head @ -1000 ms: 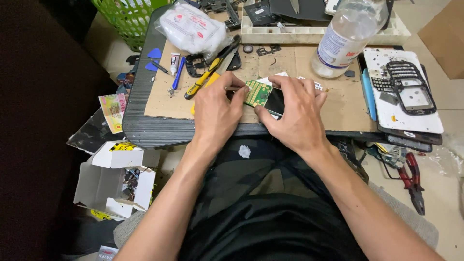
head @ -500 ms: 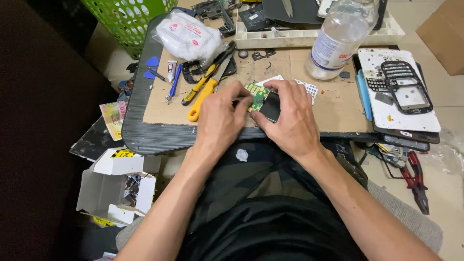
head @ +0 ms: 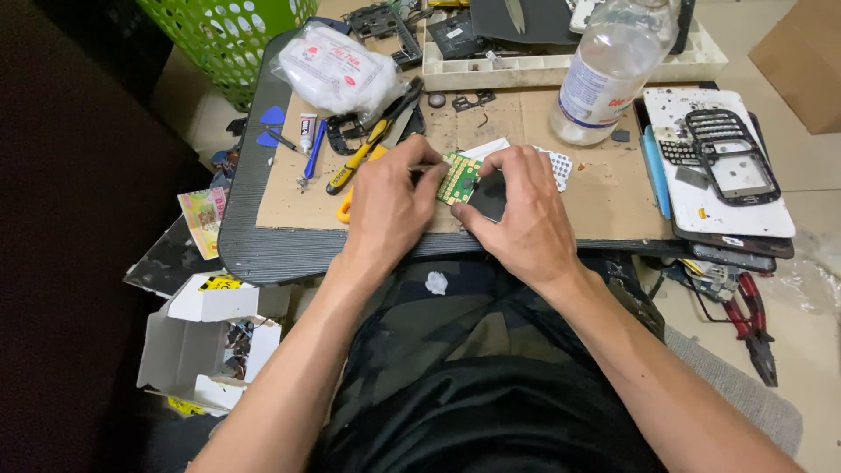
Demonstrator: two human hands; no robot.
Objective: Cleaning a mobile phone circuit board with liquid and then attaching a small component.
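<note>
Head view: both hands grip a flat green circuit board.

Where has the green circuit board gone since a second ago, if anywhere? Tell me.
No. The green circuit board keeps its place left of the plastic bottle, between left hand and right hand.

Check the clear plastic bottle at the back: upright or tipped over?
Upright. The plastic bottle stands on its base on the cardboard sheet, neck toward the top edge of the view.
</note>
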